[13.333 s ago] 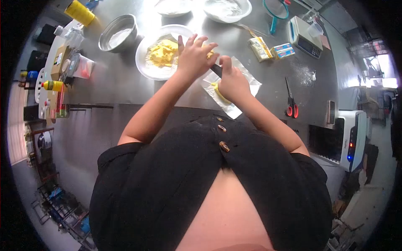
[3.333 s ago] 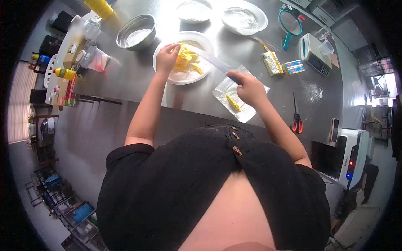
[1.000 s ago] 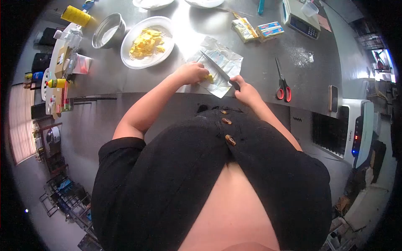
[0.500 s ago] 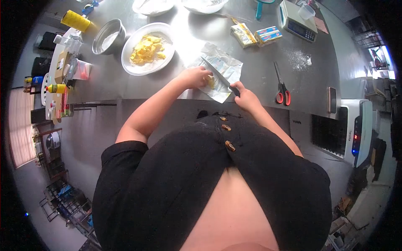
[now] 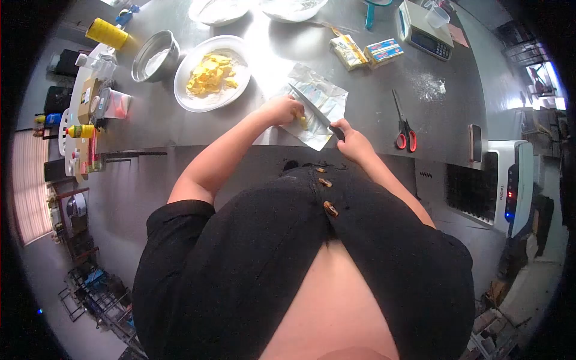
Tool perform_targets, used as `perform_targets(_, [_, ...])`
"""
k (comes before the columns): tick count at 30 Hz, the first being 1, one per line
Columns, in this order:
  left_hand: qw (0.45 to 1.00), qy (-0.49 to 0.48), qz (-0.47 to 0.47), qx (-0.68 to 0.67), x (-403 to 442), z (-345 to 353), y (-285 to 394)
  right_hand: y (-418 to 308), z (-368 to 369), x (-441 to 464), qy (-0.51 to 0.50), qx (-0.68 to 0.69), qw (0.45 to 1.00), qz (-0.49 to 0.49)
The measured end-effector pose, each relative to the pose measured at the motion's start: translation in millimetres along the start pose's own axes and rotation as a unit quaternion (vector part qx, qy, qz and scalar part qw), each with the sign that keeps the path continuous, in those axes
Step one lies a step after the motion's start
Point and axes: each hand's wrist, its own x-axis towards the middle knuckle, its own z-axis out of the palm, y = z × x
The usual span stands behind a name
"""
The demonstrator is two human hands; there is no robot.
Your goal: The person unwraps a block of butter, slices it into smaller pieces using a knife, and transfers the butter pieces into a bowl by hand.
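Observation:
My right hand [image 5: 355,144] is closed around the dark handle of a knife [image 5: 314,110], whose blade points away from me and to the left. Under the blade lies a crumpled white wrapper [image 5: 332,96] near the table's front edge. My left hand [image 5: 283,111] has its fingers curled on a small yellow piece of butter [image 5: 303,122] over the wrapper's left side. The blade is close to those fingers; whether it touches the butter I cannot tell. Left of the wrapper, a white bowl [image 5: 180,95] holds yellow butter pieces over white powder.
Scissors [image 5: 405,126] with red-lined handles lie to the right. Two butter packs [image 5: 384,53] and a digital scale [image 5: 427,30] stand behind them. A metal bowl [image 5: 144,59] is at the left, with two white powder bowls [image 5: 220,21] at the back. A phone [image 5: 476,143] lies near the right edge.
The fingers of my left hand have shifted slightly on the butter piece. The knife stays over the wrapper in my right hand, almost unmoved.

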Motion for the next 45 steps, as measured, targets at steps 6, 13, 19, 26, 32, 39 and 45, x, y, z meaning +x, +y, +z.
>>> perform_targets(6, [0.997, 0.019, -0.069, 0.000, -7.7, -6.3, 27.7, 6.5, 4.9, 3.0, 0.010, -0.001, 1.000, -0.012])
perform_targets(13, [0.999, 0.036, -0.030, 0.023, -0.2, 1.9, 24.0, 3.4, 2.4, 2.5, -0.001, 0.004, 1.000, 0.003])
perform_targets(19, [0.991, 0.107, -0.082, 0.009, 6.1, 12.3, 2.3, 5.4, 7.3, 5.3, 0.012, 0.006, 1.000, -0.015])
perform_targets(26, [0.858, 0.169, -0.196, -0.443, -12.2, -12.8, -15.7, 4.0, 5.0, 6.0, -0.002, 0.014, 1.000, 0.000])
perform_targets(32, [0.823, 0.438, -0.138, -0.335, -74.2, -92.0, -29.6, 2.6, 4.8, 5.6, -0.006, 0.014, 1.000, 0.011])
perform_targets(39, [0.844, 0.457, -0.172, 0.223, -98.3, -105.6, -34.3, 4.3, 4.2, 6.0, -0.003, 0.011, 1.000, 0.009])
perform_targets(45, [0.971, 0.221, -0.088, -0.035, -48.0, -13.0, 39.6, 3.8, 5.1, 6.6, -0.002, 0.009, 1.000, 0.006])
